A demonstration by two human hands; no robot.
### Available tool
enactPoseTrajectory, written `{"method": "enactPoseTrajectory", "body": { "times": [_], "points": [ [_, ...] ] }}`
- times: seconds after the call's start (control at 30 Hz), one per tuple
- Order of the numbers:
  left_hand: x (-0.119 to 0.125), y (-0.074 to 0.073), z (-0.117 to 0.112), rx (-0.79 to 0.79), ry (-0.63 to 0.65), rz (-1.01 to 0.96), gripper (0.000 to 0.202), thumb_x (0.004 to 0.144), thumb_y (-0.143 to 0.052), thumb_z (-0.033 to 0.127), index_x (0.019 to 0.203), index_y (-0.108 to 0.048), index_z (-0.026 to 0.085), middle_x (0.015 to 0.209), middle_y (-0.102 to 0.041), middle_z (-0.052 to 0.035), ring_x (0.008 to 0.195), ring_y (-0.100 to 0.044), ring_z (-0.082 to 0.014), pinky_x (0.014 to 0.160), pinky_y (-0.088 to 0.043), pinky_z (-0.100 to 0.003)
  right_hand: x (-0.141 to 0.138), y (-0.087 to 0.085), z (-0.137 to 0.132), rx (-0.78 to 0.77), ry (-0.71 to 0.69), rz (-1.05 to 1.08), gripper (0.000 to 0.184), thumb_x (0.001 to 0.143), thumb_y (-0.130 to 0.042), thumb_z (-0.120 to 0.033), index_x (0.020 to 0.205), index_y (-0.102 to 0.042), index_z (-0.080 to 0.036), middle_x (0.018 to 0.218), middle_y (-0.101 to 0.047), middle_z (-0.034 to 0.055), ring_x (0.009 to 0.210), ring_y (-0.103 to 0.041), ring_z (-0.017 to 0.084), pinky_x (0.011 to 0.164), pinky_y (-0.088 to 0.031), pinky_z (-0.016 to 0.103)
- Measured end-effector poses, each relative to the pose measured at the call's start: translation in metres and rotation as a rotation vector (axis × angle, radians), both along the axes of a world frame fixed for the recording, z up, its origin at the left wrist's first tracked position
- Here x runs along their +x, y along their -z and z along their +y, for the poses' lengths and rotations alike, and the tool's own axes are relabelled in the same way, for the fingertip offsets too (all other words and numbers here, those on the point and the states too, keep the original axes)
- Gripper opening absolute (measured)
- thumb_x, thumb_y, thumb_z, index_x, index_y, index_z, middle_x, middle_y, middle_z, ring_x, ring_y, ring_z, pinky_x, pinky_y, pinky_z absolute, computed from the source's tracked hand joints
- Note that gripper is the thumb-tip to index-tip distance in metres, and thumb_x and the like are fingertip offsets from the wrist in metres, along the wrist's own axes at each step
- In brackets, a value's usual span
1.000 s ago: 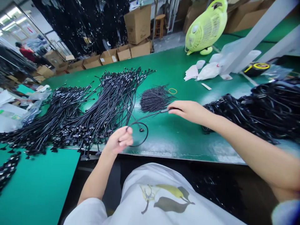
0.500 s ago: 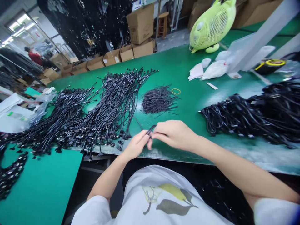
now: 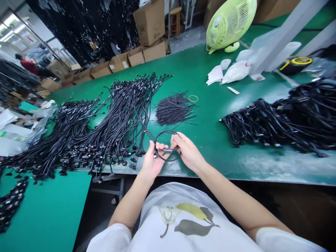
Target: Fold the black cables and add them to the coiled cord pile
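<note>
Between my two hands a black cable forms a round loop above the table's front edge. My left hand is closed on the left side of the loop, where a small metal connector end pokes out. On the other side my right hand pinches the loop. A thicker dark section of the cable lies across the loop between my fingers. Just left of my hands spreads a large bundle of black cables with connectors at their ends. Beyond my hands lies a pile of short black twist ties.
A yellow rubber band lies by the ties. Coiled black cables are heaped at right. Farther back stand a green fan, white plastic bags, a tape measure and a slanted post. Cardboard boxes line the far edge.
The cable, bunched and mostly hidden between my hands before, now shows as an open round loop. My right hand has turned and moved slightly left; the whole view has shifted a little.
</note>
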State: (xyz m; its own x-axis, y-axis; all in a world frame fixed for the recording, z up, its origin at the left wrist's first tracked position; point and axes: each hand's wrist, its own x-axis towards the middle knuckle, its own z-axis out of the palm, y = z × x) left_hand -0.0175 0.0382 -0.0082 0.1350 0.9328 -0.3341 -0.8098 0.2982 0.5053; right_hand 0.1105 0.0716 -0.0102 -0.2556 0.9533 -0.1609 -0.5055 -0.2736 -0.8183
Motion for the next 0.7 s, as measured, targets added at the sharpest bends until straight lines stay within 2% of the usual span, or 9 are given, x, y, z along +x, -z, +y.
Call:
{"method": "enactPoseTrajectory", "body": {
  "times": [0.1, 0.17, 0.27, 0.33, 0.4, 0.5, 0.57, 0.7],
  "points": [
    [0.001, -0.003, 0.001, -0.036, -0.034, -0.021, 0.042, 0.093, -0.052, 0.044, 0.061, -0.047, 0.017, 0.066, -0.049, 0.0011, 0.074, -0.059, -0.0127, 0.084, -0.050, -0.030, 0.004, -0.004, 0.001, -0.073, -0.097, 0.163, 0.040, 0.069, -0.079, -0.048, 0.075, -0.052, -0.018, 0.071, -0.048, -0.0037, 0.067, -0.048, 0.008, 0.067, -0.047, 0.021],
    [0.008, -0.002, -0.002, -0.051, -0.034, 0.016, 0.041, 0.093, -0.052, 0.045, 0.063, -0.049, 0.017, 0.071, -0.052, -0.0004, 0.078, -0.060, -0.0135, 0.086, -0.049, -0.030, 0.003, -0.005, 0.001, -0.114, -0.027, 0.227, 0.042, 0.069, -0.078, -0.051, 0.074, -0.052, -0.019, 0.063, -0.041, -0.0062, 0.057, -0.042, 0.006, 0.063, -0.047, 0.021],
    [0.021, 0.001, -0.009, -0.028, 0.008, 0.032, 0.037, 0.093, -0.052, 0.046, 0.070, -0.055, 0.017, 0.081, -0.057, -0.0027, 0.091, -0.061, -0.0163, 0.093, -0.047, -0.033, -0.001, -0.006, 0.002, -0.165, 0.170, 0.238, 0.043, 0.073, -0.072, -0.057, 0.075, -0.053, -0.019, 0.052, -0.017, -0.0107, 0.044, -0.016, 0.005, 0.042, -0.034, 0.018],
    [0.023, 0.002, -0.011, -0.016, 0.006, 0.055, 0.031, 0.092, -0.054, 0.043, 0.075, -0.057, 0.017, 0.076, -0.054, -0.0011, 0.089, -0.061, -0.0156, 0.093, -0.047, -0.032, -0.001, -0.007, 0.003, -0.169, 0.215, 0.229, 0.043, 0.075, -0.069, -0.059, 0.075, -0.053, -0.019, 0.053, -0.011, -0.0108, 0.043, -0.010, 0.006, 0.037, -0.025, 0.018],
    [0.020, -0.001, -0.010, -0.025, -0.033, 0.088, 0.025, 0.093, -0.055, 0.037, 0.078, -0.058, 0.017, 0.066, -0.046, 0.0026, 0.077, -0.058, -0.0123, 0.091, -0.046, -0.031, 0.002, -0.010, 0.003, -0.147, 0.144, 0.223, 0.041, 0.076, -0.068, -0.058, 0.076, -0.053, -0.020, 0.054, -0.015, -0.0099, 0.043, -0.013, 0.006, 0.038, -0.026, 0.019],
    [0.012, -0.008, -0.009, -0.006, -0.067, 0.097, 0.017, 0.094, -0.054, 0.029, 0.084, -0.060, 0.017, 0.063, -0.038, 0.0048, 0.065, -0.052, -0.0092, 0.093, -0.046, -0.031, 0.010, -0.017, 0.005, -0.154, -0.086, 0.234, 0.031, 0.077, -0.070, -0.045, 0.079, -0.054, -0.019, 0.060, -0.027, -0.0072, 0.047, -0.025, 0.006, 0.042, -0.033, 0.019],
    [0.011, -0.009, -0.011, 0.037, -0.047, 0.104, 0.013, 0.092, -0.055, 0.027, 0.089, -0.062, 0.017, 0.069, -0.045, 0.0032, 0.072, -0.055, -0.0101, 0.095, -0.046, -0.032, 0.013, -0.019, 0.005, -0.171, -0.144, 0.258, 0.027, 0.078, -0.069, -0.039, 0.079, -0.053, -0.018, 0.061, -0.026, -0.0072, 0.046, -0.023, 0.005, 0.040, -0.030, 0.018],
    [0.011, -0.005, -0.018, 0.079, 0.005, 0.204, 0.019, 0.088, -0.062, 0.032, 0.097, -0.066, 0.016, 0.087, -0.061, -0.0027, 0.089, -0.060, -0.0134, 0.090, -0.048, -0.030, 0.009, -0.018, 0.001, -0.127, 0.058, 0.229, 0.030, 0.080, -0.068, -0.042, 0.074, -0.052, -0.018, 0.058, -0.017, -0.0092, 0.044, -0.010, 0.004, 0.035, -0.014, 0.016]
  ]
}}
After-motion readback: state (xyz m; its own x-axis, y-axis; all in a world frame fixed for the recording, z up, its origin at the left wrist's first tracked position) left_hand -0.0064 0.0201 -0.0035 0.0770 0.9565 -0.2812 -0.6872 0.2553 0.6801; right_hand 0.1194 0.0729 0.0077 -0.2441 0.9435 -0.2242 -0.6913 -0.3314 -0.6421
